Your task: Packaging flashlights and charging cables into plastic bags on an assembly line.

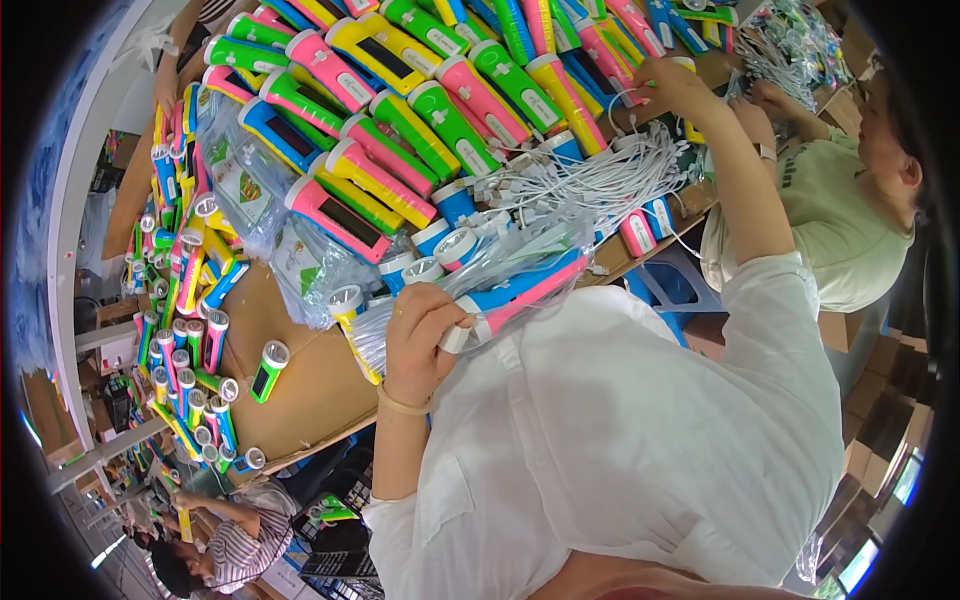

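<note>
My left hand (420, 335) is closed around the white end of a blue and pink flashlight (525, 290), close to my shirt. Clear plastic bag film (565, 250) lies over and around that flashlight; whether it is fully inside a bag I cannot tell. My right hand (685, 90) reaches to the far right, fingers bent together at a loop of white cable (622, 122). Below that hand spreads a tangled heap of white charging cables (600, 180). Beside it, a large pile of green, pink, yellow and blue flashlights (420, 110) covers the table.
Flat packs of clear bags (315, 265) lie left of the pile. More flashlights (185, 370) crowd the table's left end, with one green flashlight (270, 370) standing apart on the cardboard surface (310, 390). A co-worker in light green (835, 215) works at right; another in stripes (250, 540) sits lower left.
</note>
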`<state>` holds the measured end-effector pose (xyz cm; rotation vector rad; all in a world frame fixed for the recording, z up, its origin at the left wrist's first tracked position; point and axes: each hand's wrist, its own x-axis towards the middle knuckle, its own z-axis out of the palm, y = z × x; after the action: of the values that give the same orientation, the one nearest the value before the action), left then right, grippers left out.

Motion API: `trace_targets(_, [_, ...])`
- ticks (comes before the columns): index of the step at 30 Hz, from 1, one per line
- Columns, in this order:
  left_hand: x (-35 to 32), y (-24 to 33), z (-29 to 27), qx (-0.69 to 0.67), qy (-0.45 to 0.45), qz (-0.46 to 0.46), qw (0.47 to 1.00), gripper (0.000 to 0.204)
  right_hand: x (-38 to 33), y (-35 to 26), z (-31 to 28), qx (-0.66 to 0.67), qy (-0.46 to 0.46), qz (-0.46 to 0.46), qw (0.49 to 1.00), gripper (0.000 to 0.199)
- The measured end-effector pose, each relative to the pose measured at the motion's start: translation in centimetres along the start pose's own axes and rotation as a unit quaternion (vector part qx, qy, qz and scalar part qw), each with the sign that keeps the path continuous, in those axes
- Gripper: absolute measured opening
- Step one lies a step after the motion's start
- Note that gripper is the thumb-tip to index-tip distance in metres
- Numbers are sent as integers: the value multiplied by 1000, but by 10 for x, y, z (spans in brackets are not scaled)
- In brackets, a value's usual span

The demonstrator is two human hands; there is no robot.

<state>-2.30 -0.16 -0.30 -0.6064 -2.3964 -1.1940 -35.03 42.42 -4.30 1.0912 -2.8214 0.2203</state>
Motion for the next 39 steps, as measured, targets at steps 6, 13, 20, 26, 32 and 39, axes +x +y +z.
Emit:
trace_targets(6, [1, 0, -3, -21, -3, -14, 1000, 23, -5, -73, -91, 372, 34, 139, 917, 21])
trace_targets(13, [-2, 0, -3, -32, -3, -50, 998, 23, -14, -181, -113, 674, 33, -92, 732, 30])
trace_targets(20, [-2, 1, -3, -52, 1, -48, 998, 25, -29, -236, -75, 643, -73, -95, 756, 17])
trace_targets(26, [-5, -3, -3, -62, 2, -49, 997, 25, -40, -223, -86, 724, -37, -51, 687, 12])
trace_targets(32, [-4, -3, -4, -58, -3, -45, 997, 25, -34, -224, -94, 685, 13, -123, 718, 11])
trace_targets(39, [-4, -5, -1, -62, 3, -48, 997, 25, -41, -246, -82, 599, -11, -191, 778, 15])
